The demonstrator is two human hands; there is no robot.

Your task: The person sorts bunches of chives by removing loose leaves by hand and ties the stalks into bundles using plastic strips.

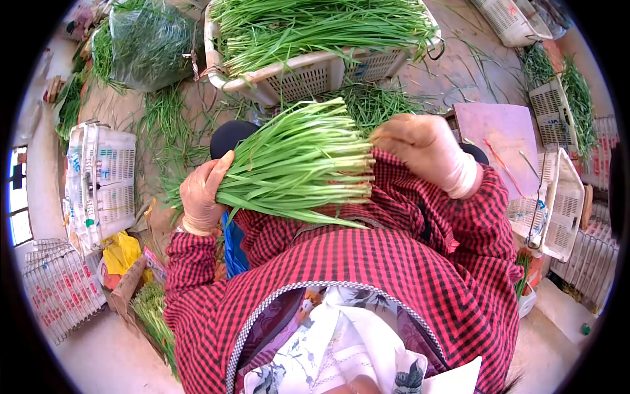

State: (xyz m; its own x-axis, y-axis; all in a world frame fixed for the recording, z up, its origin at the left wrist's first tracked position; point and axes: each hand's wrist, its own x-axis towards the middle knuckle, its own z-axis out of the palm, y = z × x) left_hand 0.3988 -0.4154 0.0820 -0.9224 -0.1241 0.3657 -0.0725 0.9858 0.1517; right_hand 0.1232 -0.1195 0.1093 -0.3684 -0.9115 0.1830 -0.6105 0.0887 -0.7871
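My left hand (203, 192), in a thin glove, grips a bunch of long green stalks (302, 161) around its leafy part. The bunch lies across above my lap, its pale cut ends fanned out to the right. Close beside those ends is my right hand (423, 148), also gloved, with its fingers bent and pressed together; whether something small is between them is hidden. Red and black checked sleeves cover both arms.
A white crate (295, 82) heaped with green stalks stands in front. Loose stalks (164, 121) litter the floor. A bagged bundle (151, 49) is at the upper left, white crates (102, 187) at the left, a pinkish board (499, 144) and more crates (564, 203) at the right.
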